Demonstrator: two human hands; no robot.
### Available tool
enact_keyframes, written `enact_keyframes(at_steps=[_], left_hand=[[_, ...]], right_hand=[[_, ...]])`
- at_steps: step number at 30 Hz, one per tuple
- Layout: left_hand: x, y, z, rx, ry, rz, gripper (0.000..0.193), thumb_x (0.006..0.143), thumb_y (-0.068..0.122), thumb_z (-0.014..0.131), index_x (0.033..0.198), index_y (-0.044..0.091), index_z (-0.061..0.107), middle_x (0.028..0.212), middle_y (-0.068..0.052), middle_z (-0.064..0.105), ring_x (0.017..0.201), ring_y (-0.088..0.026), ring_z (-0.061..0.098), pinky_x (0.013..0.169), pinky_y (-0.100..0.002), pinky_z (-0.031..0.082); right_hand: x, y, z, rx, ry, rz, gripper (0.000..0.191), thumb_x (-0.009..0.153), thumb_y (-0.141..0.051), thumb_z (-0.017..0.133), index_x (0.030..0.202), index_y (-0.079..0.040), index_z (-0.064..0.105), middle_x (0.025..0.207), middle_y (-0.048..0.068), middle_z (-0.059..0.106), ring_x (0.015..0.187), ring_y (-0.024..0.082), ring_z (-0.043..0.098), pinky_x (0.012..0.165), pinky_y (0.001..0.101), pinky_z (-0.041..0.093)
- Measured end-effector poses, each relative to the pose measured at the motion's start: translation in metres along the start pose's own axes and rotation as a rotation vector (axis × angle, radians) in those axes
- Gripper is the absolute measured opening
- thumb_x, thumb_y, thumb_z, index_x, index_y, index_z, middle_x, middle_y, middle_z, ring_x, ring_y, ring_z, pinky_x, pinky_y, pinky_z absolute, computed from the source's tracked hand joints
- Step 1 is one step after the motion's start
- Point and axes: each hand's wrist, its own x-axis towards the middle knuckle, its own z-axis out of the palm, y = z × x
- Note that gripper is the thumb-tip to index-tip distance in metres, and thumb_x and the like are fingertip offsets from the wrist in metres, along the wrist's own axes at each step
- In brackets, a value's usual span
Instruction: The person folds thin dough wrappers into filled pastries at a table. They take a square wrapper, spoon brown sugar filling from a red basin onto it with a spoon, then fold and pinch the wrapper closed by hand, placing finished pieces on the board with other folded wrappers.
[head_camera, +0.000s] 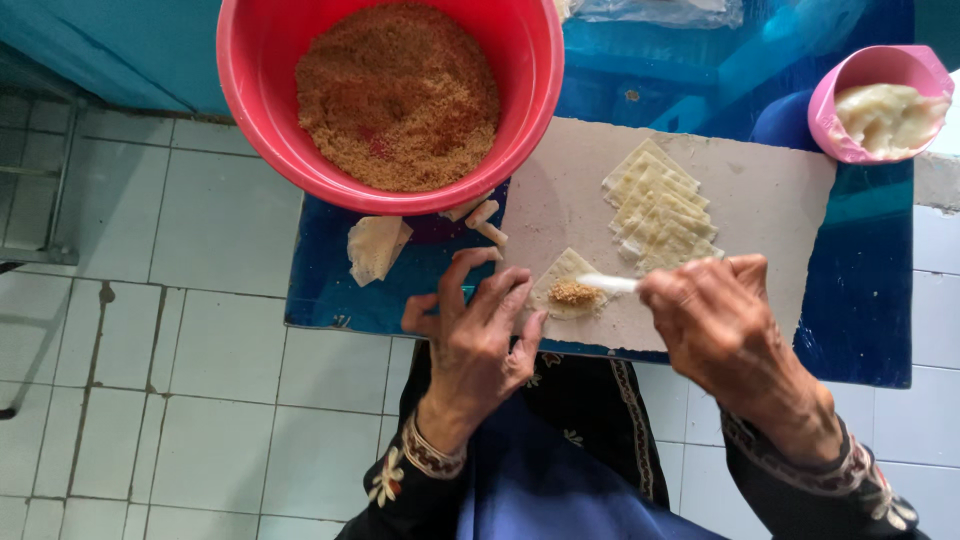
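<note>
My right hand (722, 322) pinches a small white spoon (608, 284), palm down, its tip on the crumb filling (573, 292) heaped on one dough square (567, 283) at the near edge of the pale board (780, 190) on the blue desk (870, 300). My left hand (480, 330) rests open, fingers spread, touching that square's left edge. If I drag the spoon away carelessly, I judge crumbs could scatter or the thin dough could tear.

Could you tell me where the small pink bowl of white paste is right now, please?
In the head view, the pink bowl sits at the upper right, just past the board's far right corner, beyond the stacked wrappers.
</note>
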Motion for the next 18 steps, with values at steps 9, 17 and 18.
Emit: enact_keyframes(at_steps=[9, 17, 18], left_hand=[[-0.007, 0.017, 0.004, 0.005, 0.043, -0.166, 0.016, 0.085, 0.022, 0.083, 0.099, 0.018, 0.076, 0.114, 0.011, 0.07, 0.13, -0.024, 0.049, 0.098, -0.05, 0.024], [0.004, 0.016, 0.003, -0.044, 0.027, -0.185, 0.022, 0.08, 0.014, 0.083, 0.098, 0.018, 0.072, 0.111, 0.01, 0.07, 0.125, -0.022, 0.052, 0.095, -0.049, 0.024], [0.004, 0.015, 0.003, -0.046, 0.03, -0.174, 0.023, 0.08, 0.013, 0.082, 0.099, 0.018, 0.072, 0.112, 0.01, 0.07, 0.124, -0.022, 0.052, 0.095, -0.048, 0.024]], right_hand=[[0.103, 0.004, 0.0, 0.312, 0.175, 0.023, 0.013, 0.108, -0.001, 0.069, 0.119, -0.005, 0.064, 0.098, 0.007, 0.066, 0.076, 0.015, 0.06, 0.067, 0.0273, 0.05], [0.068, -0.006, -0.013, 0.008, 0.087, 0.038, 0.028, 0.092, -0.018, 0.081, 0.118, -0.014, 0.073, 0.112, 0.008, 0.071, 0.122, 0.03, 0.047, 0.103, 0.0495, 0.032], [0.051, -0.008, -0.009, -0.047, 0.047, 0.129, 0.024, 0.092, -0.016, 0.08, 0.116, -0.02, 0.074, 0.112, 0.001, 0.073, 0.126, 0.028, 0.048, 0.106, 0.0471, 0.03]])
